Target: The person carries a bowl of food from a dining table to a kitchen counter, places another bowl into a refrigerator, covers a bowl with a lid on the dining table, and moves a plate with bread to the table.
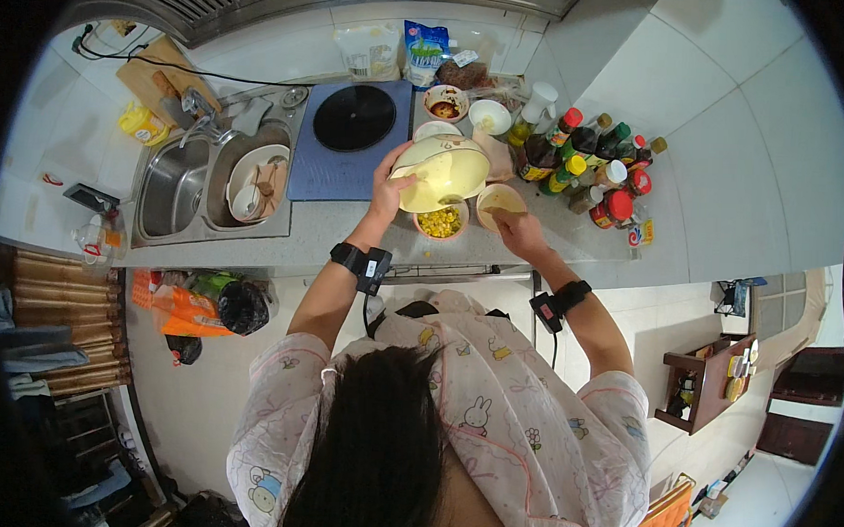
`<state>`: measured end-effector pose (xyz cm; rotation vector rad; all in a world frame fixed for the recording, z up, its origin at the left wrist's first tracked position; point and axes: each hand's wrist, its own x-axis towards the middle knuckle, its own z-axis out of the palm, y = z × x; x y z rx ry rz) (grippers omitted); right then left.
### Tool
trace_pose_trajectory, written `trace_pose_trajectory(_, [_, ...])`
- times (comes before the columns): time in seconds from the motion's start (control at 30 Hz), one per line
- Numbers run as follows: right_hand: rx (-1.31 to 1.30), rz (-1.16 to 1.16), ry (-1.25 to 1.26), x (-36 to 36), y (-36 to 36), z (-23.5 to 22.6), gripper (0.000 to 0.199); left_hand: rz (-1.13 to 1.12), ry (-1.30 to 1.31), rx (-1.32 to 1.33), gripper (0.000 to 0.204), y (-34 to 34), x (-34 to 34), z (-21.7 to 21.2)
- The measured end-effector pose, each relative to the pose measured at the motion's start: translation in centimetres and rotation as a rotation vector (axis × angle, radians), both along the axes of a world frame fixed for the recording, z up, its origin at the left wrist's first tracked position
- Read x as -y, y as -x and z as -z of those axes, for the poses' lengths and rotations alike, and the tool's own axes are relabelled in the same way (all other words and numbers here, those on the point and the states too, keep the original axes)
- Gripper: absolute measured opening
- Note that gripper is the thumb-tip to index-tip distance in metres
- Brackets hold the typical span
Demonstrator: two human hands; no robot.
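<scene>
My left hand (pixel 387 186) grips a pale yellow bowl (pixel 453 176) by its left side. The bowl is tilted, and its inside faces me. Just below it on the counter sits a smaller bowl of yellow corn kernels (pixel 439 222), partly covered by the yellow bowl. My right hand (pixel 522 234) is closed at the near right rim of a small pale bowl (pixel 496 199), beside the corn. What lies in that small bowl is hard to make out.
A blue induction cooker (pixel 305 157) stands left of the bowls, and a double steel sink (pixel 173 194) beyond it holds a white basin (pixel 244 175). Several sauce bottles and jars (pixel 614 207) crowd the right. Behind are a sauce-stained bowl (pixel 445 103) and a white bowl (pixel 489 115).
</scene>
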<state>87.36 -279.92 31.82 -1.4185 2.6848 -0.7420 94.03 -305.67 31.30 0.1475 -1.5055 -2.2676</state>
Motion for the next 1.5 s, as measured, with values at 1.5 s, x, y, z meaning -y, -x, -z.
trace_pose_trajectory(1.5, [-0.183,-0.013,-0.171,3.9,-3.1,4.3,0.028,-0.371,-0.767,0.312,0.04,-13.2,8.4,2.4])
